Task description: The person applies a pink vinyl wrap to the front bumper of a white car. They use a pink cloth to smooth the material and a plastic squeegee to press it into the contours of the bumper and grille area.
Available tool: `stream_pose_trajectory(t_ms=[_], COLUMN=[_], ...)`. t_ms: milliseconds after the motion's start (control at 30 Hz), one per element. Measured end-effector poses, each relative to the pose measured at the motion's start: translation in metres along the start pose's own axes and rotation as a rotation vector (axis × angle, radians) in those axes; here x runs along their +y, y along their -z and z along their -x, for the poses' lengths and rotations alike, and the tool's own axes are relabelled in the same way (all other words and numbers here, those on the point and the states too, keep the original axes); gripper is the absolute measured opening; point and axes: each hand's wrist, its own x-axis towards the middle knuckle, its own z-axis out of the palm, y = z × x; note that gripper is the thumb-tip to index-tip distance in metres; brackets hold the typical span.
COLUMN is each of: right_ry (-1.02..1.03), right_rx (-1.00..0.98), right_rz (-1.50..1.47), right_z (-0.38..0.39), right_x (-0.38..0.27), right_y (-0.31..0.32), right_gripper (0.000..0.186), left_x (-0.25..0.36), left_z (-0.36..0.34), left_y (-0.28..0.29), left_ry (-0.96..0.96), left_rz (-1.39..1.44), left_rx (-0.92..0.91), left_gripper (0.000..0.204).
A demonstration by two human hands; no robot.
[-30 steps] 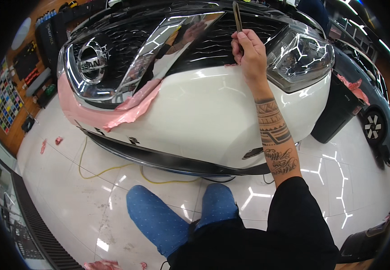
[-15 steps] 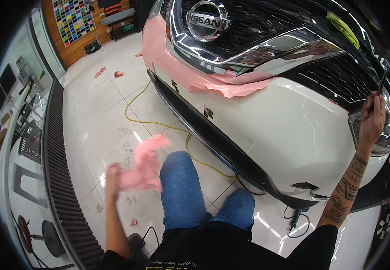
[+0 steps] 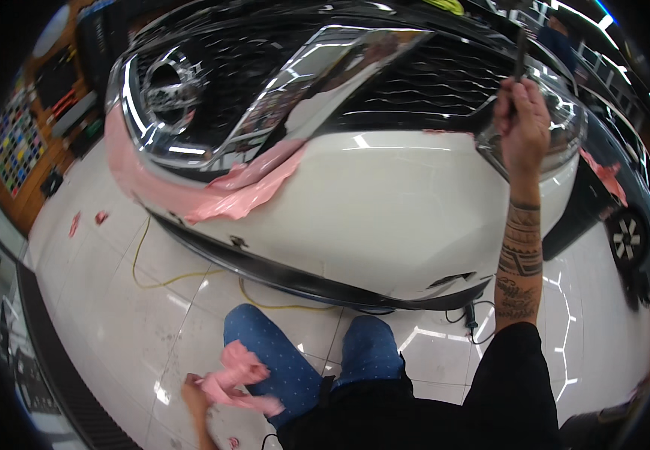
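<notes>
Down at my left thigh, my left hand (image 3: 194,396) grips a crumpled strip of pink film (image 3: 233,375). My right hand (image 3: 524,127) is raised in front of the car's headlight (image 3: 561,116), its fingers closed around a thin dark tool (image 3: 521,58) that points upward. What kind of tool it is cannot be made out. Pink film (image 3: 167,196) still covers the left part of the white front bumper (image 3: 385,202), with a loose torn flap (image 3: 254,196) below the chrome trim. The bumper's right part shows bare white paint.
A yellow cord (image 3: 145,281) runs over the tiled floor under the bumper. A corded power tool (image 3: 470,319) lies below the bumper's right end. Pink scraps (image 3: 101,217) are on the floor at left. A dark car (image 3: 616,169) stands at right.
My view has swung right, so the car sits further left in it. My left hand has lowered with the pink film. The right hand keeps the dark tool up by the headlight.
</notes>
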Motion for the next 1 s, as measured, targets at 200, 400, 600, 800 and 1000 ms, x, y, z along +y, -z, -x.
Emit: stream_pose_trajectory(t_ms=[200, 400, 600, 800, 1000], right_ry=[0.002, -0.044, -0.128, -0.036, 0.277], right_rx=[0.036, -0.014, -0.154, -0.373, -0.422], right_rz=[-0.219, -0.038, -0.037, 0.423, 0.739], right_z=[0.011, 0.002, 0.001, -0.010, -0.016], right_x=[0.028, 0.011, 0.004, -0.026, -0.030], right_y=[0.014, -0.005, 0.002, 0.012, 0.053], right_gripper=[0.018, 0.020, 0.026, 0.022, 0.019], left_x=[-0.158, 0.115, 0.441, 0.545, 0.570], left_z=[-0.295, -0.388, -0.226, -0.222, -0.221], left_y=[0.418, 0.309, 0.110, 0.042, 0.023], left_ry=[0.150, -0.417, -1.216, -1.162, -1.111], left_rz=[-0.649, 0.097, 0.292, 0.359, 0.264], left_rx=[0.905, 0.875, 0.438, 0.285, 0.323], left_gripper=[0.046, 0.046, 0.015, 0.016, 0.012])
